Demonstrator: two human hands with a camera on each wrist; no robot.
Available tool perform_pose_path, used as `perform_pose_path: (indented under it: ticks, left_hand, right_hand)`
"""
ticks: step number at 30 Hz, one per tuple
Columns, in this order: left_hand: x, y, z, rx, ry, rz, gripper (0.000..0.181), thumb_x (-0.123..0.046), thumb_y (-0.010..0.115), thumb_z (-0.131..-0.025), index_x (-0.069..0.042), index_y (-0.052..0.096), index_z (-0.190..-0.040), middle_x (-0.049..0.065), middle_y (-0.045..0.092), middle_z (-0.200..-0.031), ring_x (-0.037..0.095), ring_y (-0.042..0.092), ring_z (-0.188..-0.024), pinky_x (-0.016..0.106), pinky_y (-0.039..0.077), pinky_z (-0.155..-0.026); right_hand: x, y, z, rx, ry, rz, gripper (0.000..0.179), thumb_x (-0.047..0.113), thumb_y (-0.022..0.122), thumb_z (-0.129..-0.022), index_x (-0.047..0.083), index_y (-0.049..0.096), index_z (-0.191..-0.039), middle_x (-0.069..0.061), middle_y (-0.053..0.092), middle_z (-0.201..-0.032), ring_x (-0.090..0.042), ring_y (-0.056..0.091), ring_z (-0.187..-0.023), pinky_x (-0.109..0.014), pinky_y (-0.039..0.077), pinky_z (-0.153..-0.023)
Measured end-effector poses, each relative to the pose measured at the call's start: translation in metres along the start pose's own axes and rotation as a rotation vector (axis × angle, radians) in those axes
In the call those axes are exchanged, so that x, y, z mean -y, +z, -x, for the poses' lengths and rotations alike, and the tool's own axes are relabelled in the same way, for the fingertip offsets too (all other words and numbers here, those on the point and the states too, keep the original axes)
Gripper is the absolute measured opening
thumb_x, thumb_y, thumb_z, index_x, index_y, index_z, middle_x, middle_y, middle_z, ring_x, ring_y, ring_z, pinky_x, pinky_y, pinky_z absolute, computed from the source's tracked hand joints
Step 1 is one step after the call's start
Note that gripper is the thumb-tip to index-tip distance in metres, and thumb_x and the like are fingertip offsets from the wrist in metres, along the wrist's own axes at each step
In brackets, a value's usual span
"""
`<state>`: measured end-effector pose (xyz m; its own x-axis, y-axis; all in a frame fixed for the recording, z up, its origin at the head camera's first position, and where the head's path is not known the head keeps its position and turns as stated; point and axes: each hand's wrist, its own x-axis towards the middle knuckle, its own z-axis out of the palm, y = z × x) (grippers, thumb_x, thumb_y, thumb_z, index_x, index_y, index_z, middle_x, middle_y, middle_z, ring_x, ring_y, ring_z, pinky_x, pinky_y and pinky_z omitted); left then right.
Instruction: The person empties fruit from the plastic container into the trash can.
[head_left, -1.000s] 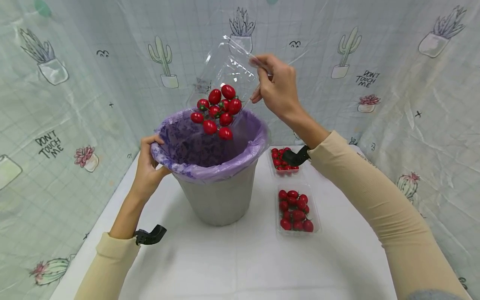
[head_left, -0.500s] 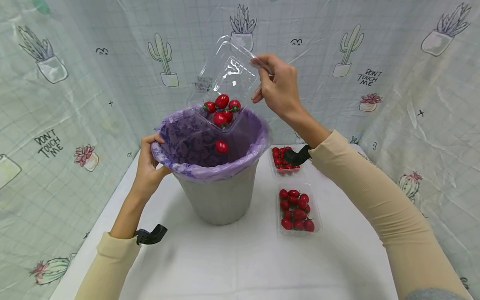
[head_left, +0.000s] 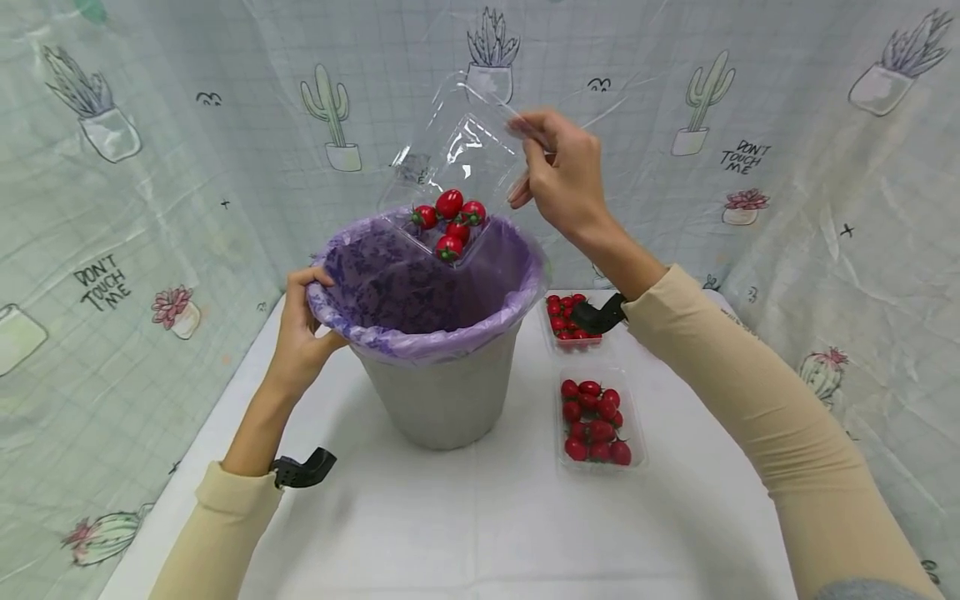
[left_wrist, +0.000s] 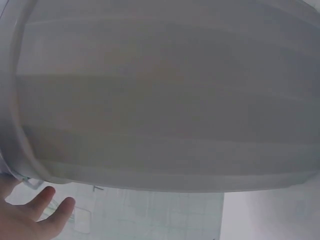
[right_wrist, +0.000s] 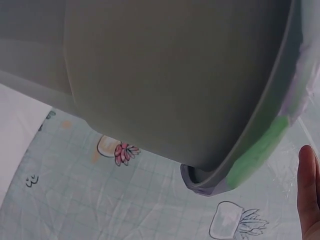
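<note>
My left hand [head_left: 303, 333] grips the rim of a grey bin [head_left: 442, 400], thumb outside and fingers over its purple liner [head_left: 420, 343]. My right hand [head_left: 566, 175] pinches the edge of a clear plastic box [head_left: 468, 137], which is steeply tilted above the bin's opening. Several cherry tomatoes [head_left: 449, 203] sit in the box's lowest corner. The bin's bottom is hidden from the head view. In the left wrist view, the bin wall [left_wrist: 165, 100] fills most of the picture, with fingers [left_wrist: 60, 215] at lower left. A right-hand finger [right_wrist: 306, 185] shows at the right wrist view's edge.
Two more clear boxes of cherry tomatoes stand right of the bin on the white table [head_left: 450, 533]: a nearer box [head_left: 637, 429] and a farther box [head_left: 576, 342]. A cactus-patterned curtain [head_left: 247, 167] surrounds the table at the back and sides.
Cherry tomatoes have dropped from the tilted box into the bin, one seen in mid-fall half a second ago. The box now holds fewer, in its lower corner. Both hands keep their hold.
</note>
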<state>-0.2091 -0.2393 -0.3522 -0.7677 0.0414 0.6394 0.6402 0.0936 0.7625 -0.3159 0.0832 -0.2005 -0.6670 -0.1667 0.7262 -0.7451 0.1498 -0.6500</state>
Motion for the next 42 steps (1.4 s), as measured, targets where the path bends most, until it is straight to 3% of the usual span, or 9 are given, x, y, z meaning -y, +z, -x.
perform_pose_path:
  ticks: [13,33,42]
  left_hand:
    - [-0.0036,0.0015,0.0034,0.001,-0.010,-0.026,0.062,0.002,0.077,-0.083,0.000,0.036,-0.130,0.009,0.042,-0.136,0.027,0.046,-0.121,0.029,0.038,-0.101]
    - [-0.0008,-0.0003,0.0028,0.004,0.012,-0.003,0.069,-0.022,0.087,-0.084,-0.003,0.040,-0.130,0.012,0.043,-0.135,0.027,0.048,-0.118,0.028,0.039,-0.099]
    - [0.0020,-0.0013,0.0021,0.010,0.018,-0.007,0.069,-0.016,0.085,-0.084,0.003,0.036,-0.129,0.013,0.045,-0.133,0.027,0.049,-0.117,0.027,0.040,-0.100]
  right_hand:
    - [-0.0010,-0.0048,0.0053,-0.004,-0.020,-0.008,0.026,-0.006,0.049,-0.104,-0.008,0.066,-0.124,-0.019,0.071,-0.129,-0.006,0.067,-0.049,-0.027,0.056,-0.052]
    - [-0.0063,-0.0059,0.0070,0.007,-0.043,0.012,0.027,-0.003,0.049,-0.105,-0.006,0.065,-0.126,-0.017,0.071,-0.129,-0.004,0.066,-0.050,-0.024,0.056,-0.053]
    - [-0.0099,-0.0054,0.0064,0.011,-0.057,0.034,0.027,-0.002,0.050,-0.105,-0.005,0.066,-0.127,-0.016,0.072,-0.129,-0.002,0.066,-0.051,-0.023,0.056,-0.055]
